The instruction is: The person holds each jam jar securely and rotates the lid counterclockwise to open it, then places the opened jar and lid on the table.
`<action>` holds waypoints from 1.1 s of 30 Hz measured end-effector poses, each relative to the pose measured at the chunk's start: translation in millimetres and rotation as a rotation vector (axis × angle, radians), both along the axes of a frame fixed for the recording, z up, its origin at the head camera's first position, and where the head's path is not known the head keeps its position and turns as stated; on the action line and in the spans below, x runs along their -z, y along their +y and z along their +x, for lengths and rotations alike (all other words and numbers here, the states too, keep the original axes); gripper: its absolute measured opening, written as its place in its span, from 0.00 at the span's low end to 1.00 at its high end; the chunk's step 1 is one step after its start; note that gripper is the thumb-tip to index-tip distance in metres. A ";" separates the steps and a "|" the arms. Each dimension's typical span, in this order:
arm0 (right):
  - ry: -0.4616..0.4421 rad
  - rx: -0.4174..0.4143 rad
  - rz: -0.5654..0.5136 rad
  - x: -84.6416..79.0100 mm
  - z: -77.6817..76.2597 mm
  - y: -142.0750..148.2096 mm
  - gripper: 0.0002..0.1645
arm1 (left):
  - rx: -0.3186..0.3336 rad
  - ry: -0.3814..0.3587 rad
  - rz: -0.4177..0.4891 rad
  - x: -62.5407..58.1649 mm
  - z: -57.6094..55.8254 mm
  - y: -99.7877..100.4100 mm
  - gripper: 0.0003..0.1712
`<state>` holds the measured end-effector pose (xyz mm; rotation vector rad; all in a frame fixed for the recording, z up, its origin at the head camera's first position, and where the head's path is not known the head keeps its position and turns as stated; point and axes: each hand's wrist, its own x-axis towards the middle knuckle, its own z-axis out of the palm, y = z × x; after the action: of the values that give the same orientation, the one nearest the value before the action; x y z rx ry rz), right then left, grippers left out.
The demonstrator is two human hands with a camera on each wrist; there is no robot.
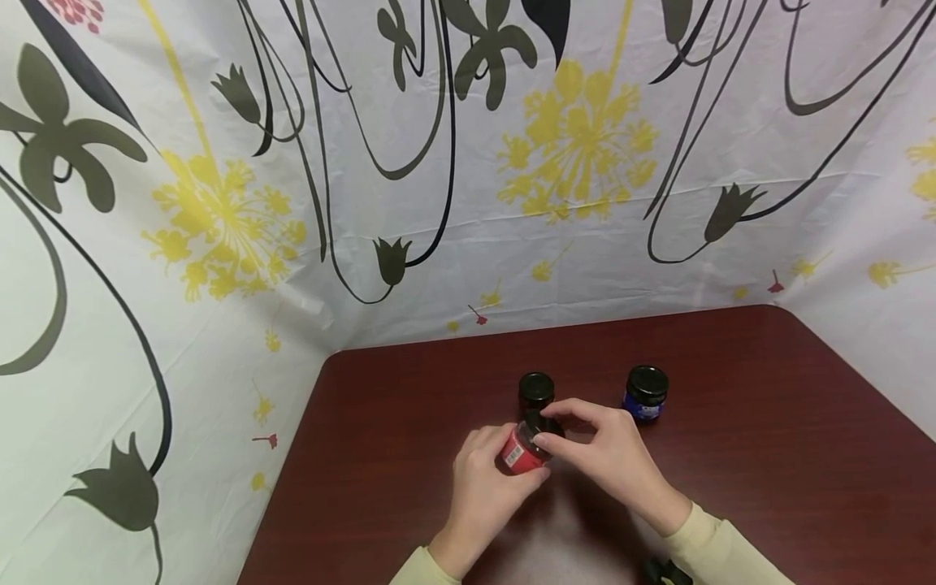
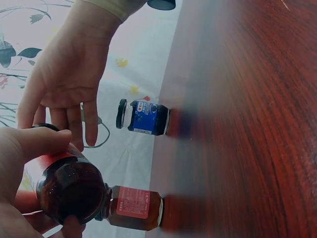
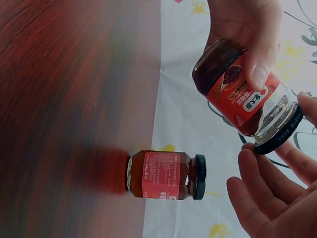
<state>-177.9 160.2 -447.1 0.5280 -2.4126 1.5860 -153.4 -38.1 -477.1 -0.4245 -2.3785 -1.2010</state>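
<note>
My left hand grips a glass jam jar with a red label and holds it tilted above the table. The thumb lies across the label in the right wrist view. My right hand has its thumb and fingertips at the rim of the jar's black lid, which sits on the jar. Dark jam shows through the glass base in the left wrist view. Just behind stands a second red-labelled jam jar, upright with a black lid. Farther right is a blue-labelled jar, also upright and lidded.
The dark red-brown table has rounded back corners. A white cloth with flowers hangs behind and beside it. A dark object, partly cut off, lies near the right forearm at the bottom edge.
</note>
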 end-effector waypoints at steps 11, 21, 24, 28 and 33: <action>0.025 -0.015 0.025 1.5 0.4 1.8 0.18 | 0.012 -0.020 0.009 -2.1 2.1 -0.9 0.30; 0.042 -0.012 0.054 1.7 1.0 2.1 0.17 | 0.027 -0.049 0.018 -2.9 2.6 -2.1 0.30; 0.032 -0.016 0.051 2.0 1.3 2.8 0.18 | 0.024 -0.066 0.013 -3.1 3.4 -2.3 0.30; 0.018 -0.029 0.039 3.1 1.6 3.8 0.18 | 0.023 -0.069 0.006 -1.7 3.7 -3.1 0.30; 0.024 -0.027 0.056 3.9 1.8 4.5 0.18 | 0.030 -0.066 0.011 -0.3 3.5 -3.6 0.30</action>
<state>-176.1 164.7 -451.0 0.5887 -2.4480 1.5178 -149.9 -41.7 -476.8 -0.4244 -2.4282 -1.2590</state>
